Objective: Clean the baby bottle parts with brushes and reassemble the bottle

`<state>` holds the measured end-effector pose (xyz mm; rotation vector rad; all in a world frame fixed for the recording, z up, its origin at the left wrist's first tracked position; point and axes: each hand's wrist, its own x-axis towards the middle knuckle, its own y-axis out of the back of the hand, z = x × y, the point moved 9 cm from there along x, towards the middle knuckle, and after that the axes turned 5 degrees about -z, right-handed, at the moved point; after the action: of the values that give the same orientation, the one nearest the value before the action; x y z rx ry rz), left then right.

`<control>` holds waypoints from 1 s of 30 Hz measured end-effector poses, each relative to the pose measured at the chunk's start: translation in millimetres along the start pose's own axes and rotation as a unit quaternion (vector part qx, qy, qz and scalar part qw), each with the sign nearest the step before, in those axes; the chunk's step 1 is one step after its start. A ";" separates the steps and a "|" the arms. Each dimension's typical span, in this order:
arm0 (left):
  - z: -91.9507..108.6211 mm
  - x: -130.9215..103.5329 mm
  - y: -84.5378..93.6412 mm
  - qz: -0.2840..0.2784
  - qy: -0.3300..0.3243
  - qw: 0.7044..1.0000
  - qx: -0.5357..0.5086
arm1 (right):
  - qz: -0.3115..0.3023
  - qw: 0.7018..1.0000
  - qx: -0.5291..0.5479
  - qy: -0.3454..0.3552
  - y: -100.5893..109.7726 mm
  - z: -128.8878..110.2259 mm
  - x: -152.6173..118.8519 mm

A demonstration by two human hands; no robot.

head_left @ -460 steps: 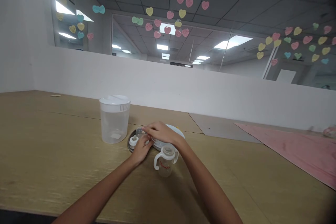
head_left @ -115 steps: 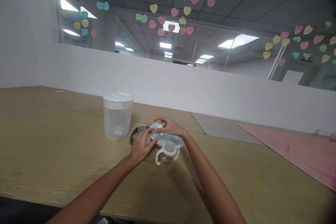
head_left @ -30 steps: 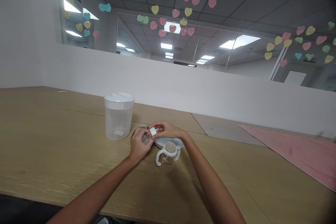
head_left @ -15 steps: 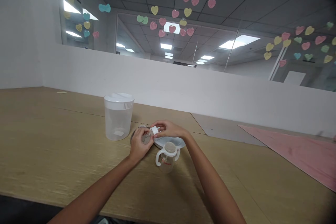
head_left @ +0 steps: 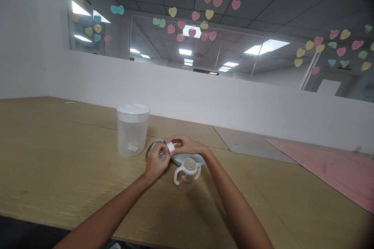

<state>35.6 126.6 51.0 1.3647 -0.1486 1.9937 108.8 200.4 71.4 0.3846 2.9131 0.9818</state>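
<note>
My left hand (head_left: 155, 162) is closed around a small clear bottle (head_left: 162, 155), which lies tilted and is partly covered by the fingers. My right hand (head_left: 187, 144) grips a white cap (head_left: 170, 147) at the mouth end of that bottle; whether the two are joined cannot be made out. Below the hands stands a clear baby bottle (head_left: 186, 181) with red print and white side handles. A pale plate or lid (head_left: 180, 158) lies under my right hand, partly hidden. Behind my left hand shows the edge of a grey round object (head_left: 148, 151).
A tall translucent container (head_left: 133, 136) with a white lid stands left of my hands. On the right a pink sheet (head_left: 327, 171) covers part of the wooden table (head_left: 73, 175). A white wall with windows rises behind the table.
My right hand has shifted slightly left with the white cap, which now sits nearer my left fingers and is turned a little. The standing baby bottle and the container have stayed put.
</note>
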 end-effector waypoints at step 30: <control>-2.5 -1.1 0.1 0.001 -0.004 1.000 -0.015 | 0.003 0.998 -0.060 -0.002 2.2 -2.3 -2.7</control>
<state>33.8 127.1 49.0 1.3549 -0.1820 1.9794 111.6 200.0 74.4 0.3900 2.8338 1.1474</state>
